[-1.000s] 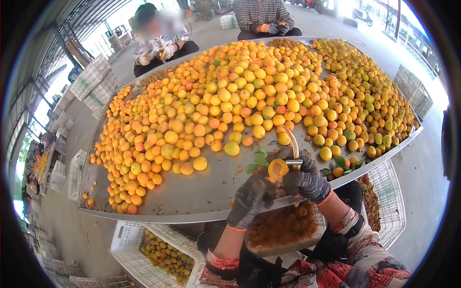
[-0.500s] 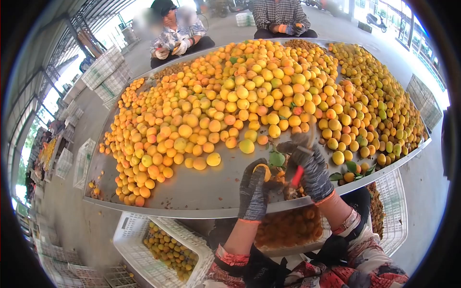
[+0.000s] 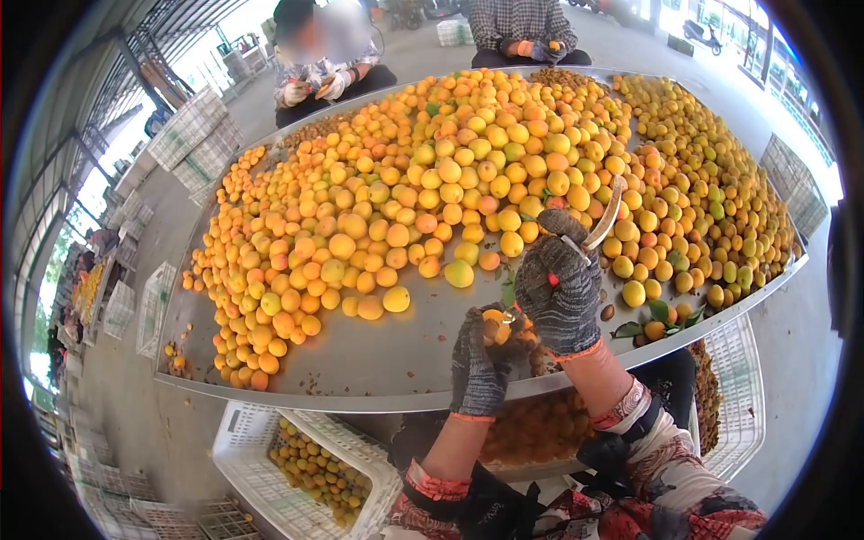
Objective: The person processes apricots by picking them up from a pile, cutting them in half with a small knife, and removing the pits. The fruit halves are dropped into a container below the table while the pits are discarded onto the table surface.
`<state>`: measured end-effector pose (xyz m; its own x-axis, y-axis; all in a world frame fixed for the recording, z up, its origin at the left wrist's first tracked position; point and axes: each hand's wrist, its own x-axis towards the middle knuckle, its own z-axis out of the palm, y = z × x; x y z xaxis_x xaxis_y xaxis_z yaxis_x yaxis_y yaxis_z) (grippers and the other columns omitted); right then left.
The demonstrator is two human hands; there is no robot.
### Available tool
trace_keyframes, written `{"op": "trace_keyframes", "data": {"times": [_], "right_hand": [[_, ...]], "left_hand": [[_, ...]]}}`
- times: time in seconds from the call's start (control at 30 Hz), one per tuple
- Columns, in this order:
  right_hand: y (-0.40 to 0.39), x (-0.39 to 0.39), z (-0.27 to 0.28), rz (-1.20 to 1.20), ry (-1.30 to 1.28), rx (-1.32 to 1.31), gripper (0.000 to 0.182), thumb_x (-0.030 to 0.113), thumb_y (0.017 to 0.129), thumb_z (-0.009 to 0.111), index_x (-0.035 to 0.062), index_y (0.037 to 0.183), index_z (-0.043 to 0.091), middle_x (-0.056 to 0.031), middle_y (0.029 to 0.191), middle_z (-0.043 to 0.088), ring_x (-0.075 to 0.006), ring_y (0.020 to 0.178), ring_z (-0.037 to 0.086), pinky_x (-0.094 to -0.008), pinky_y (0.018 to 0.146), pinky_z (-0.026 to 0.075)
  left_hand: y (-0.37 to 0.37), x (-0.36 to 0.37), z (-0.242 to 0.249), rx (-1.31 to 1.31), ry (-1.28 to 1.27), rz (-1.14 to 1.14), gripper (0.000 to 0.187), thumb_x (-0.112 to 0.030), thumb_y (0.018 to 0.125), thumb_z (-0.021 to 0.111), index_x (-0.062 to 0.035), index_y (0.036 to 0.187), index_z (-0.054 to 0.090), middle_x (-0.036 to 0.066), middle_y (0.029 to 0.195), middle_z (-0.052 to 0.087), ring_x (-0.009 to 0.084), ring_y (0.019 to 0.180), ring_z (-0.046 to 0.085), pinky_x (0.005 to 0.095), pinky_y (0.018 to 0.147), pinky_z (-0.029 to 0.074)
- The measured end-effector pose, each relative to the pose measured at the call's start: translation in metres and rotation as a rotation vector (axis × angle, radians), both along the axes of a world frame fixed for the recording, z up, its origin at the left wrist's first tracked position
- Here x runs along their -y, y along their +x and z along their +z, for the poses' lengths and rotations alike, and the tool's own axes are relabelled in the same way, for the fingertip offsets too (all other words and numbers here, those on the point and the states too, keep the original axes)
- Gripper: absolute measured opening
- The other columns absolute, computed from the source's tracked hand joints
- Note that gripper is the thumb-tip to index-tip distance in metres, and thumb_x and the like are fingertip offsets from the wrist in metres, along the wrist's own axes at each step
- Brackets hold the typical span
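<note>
My left hand (image 3: pixel 480 364), in a grey striped glove, is closed around an orange apricot piece (image 3: pixel 496 328) near the table's front edge. To its upper right, my right hand (image 3: pixel 560 286), in a matching glove, is closed on a tool with a red part and a curved metal blade (image 3: pixel 607 216) that points up and away. Orange and yellow apricots (image 3: pixel 360 216) are heaped across the metal table (image 3: pixel 387 355). A green leaf lies partly hidden between my hands.
White crates (image 3: pixel 241 441) stand below the table's front edge, one holding apricots. A tray of orange halves (image 3: pixel 540 427) is under my wrists. Two people (image 3: pixel 317 67) sit across the table. More crates (image 3: pixel 193 135) are stacked at the left.
My right hand has moved up and turned, so the curved blade now shows clearly. My left hand has shifted slightly, its apricot piece now more open to view. The person at the upper left has leaned forward.
</note>
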<state>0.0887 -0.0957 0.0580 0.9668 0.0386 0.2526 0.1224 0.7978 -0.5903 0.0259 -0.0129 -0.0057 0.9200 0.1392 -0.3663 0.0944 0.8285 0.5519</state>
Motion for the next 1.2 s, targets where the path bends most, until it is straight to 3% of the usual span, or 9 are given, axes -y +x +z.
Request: {"op": "trace_keyframes", "data": {"times": [0.37, 0.47, 0.53, 0.63, 0.73, 0.77, 0.83, 1.03, 1.2], "right_hand": [[0.004, 0.004, -0.019, 0.019, -0.106, 0.135, 0.031, 0.016, 0.078, 0.06, 0.0048, 0.106, 0.051, -0.002, 0.066, 0.052, -0.0131, 0.047, 0.048, -0.0251, 0.041, 0.04], [0.005, 0.001, -0.021, -0.156, -0.42, 0.149, 0.028, 0.016, 0.079, 0.058, 0.006, 0.105, 0.052, -0.0019, 0.066, 0.051, -0.0143, 0.047, 0.047, -0.0258, 0.042, 0.041], [0.012, -0.004, -0.016, 0.147, 0.165, -0.266, 0.022, 0.014, 0.082, 0.053, 0.0076, 0.103, 0.052, -0.0006, 0.062, 0.05, -0.0124, 0.042, 0.044, -0.0244, 0.038, 0.039], [0.028, 0.005, -0.022, 0.392, 0.149, -0.094, 0.019, 0.013, 0.085, 0.048, 0.0096, 0.103, 0.052, 0.0016, 0.057, 0.047, -0.0088, 0.037, 0.039, -0.0223, 0.033, 0.035], [0.039, 0.003, -0.029, 0.464, 0.159, -0.215, 0.019, 0.013, 0.086, 0.046, 0.0104, 0.104, 0.051, 0.003, 0.054, 0.045, -0.0055, 0.033, 0.035, -0.0207, 0.029, 0.031], [0.041, 0.003, -0.033, 0.462, 0.16, -0.218, 0.019, 0.013, 0.086, 0.046, 0.0104, 0.104, 0.051, 0.003, 0.054, 0.045, -0.0055, 0.033, 0.035, -0.0207, 0.029, 0.031], [0.047, 0.001, -0.041, 0.616, 0.232, -0.279, 0.019, 0.012, 0.086, 0.046, 0.0108, 0.104, 0.051, 0.0031, 0.055, 0.045, -0.0053, 0.033, 0.034, -0.0207, 0.029, 0.031], [0.025, -0.006, -0.042, 0.454, 0.179, -0.275, 0.021, 0.015, 0.083, 0.05, 0.0101, 0.104, 0.051, 0.0022, 0.055, 0.044, -0.007, 0.035, 0.035, -0.0223, 0.03, 0.031], [0.01, -0.005, -0.045, 0.26, 0.085, -0.066, 0.02, 0.015, 0.079, 0.059, 0.0066, 0.097, 0.054, 0.0004, 0.069, 0.051, -0.0094, 0.056, 0.048, -0.0224, 0.045, 0.04]], "left_hand": [[0.003, 0.007, -0.003, -0.064, -0.03, 0.002, 0.035, -0.035, 0.087, 0.05, -0.0062, 0.107, 0.05, 0.008, 0.096, 0.056, 0.0192, 0.084, 0.056, 0.0305, 0.071, 0.049], [0.005, 0.006, -0.01, -0.03, 0.193, 0.104, 0.035, -0.035, 0.088, 0.048, -0.0059, 0.108, 0.05, 0.009, 0.095, 0.056, 0.0195, 0.083, 0.056, 0.0298, 0.069, 0.049], [0.005, -0.001, -0.011, -0.066, 0.234, -0.021, 0.038, -0.035, 0.088, 0.046, -0.0041, 0.109, 0.049, 0.01, 0.095, 0.055, 0.0194, 0.083, 0.056, 0.0277, 0.07, 0.048], [0.006, -0.004, -0.027, 0.155, 0.764, 0.022, 0.035, -0.022, 0.084, 0.052, -0.001, 0.112, 0.047, 0.012, 0.096, 0.055, 0.0216, 0.085, 0.056, 0.0289, 0.075, 0.046], [-0.003, -0.004, -0.005, 0.101, 0.348, -0.114, 0.043, -0.005, 0.075, 0.058, 0.0004, 0.116, 0.045, 0.016, 0.1, 0.055, 0.0255, 0.092, 0.055, 0.0315, 0.081, 0.044], [-0.003, -0.004, -0.001, 0.098, 0.348, -0.116, 0.043, -0.005, 0.075, 0.058, 0.0004, 0.116, 0.045, 0.016, 0.1, 0.055, 0.0255, 0.092, 0.055, 0.0315, 0.081, 0.044], [-0.003, -0.005, 0.003, 0.21, 0.61, -0.142, 0.037, -0.032, 0.089, 0.045, -0.0002, 0.104, 0.053, 0.008, 0.089, 0.056, 0.0151, 0.07, 0.056, 0.0264, 0.052, 0.048], [0.004, -0.004, -0.028, 0.165, 0.918, 0.09, 0.038, -0.035, 0.09, 0.043, -0.0013, 0.104, 0.053, 0.008, 0.09, 0.057, 0.0146, 0.067, 0.056, 0.0263, 0.053, 0.048], [0.019, -0.005, 0.007, -0.342, 0.281, 0.001, 0.039, -0.037, 0.089, 0.042, -0.0022, 0.102, 0.053, 0.009, 0.087, 0.056, 0.0176, 0.072, 0.057, 0.0282, 0.057, 0.049]]}}
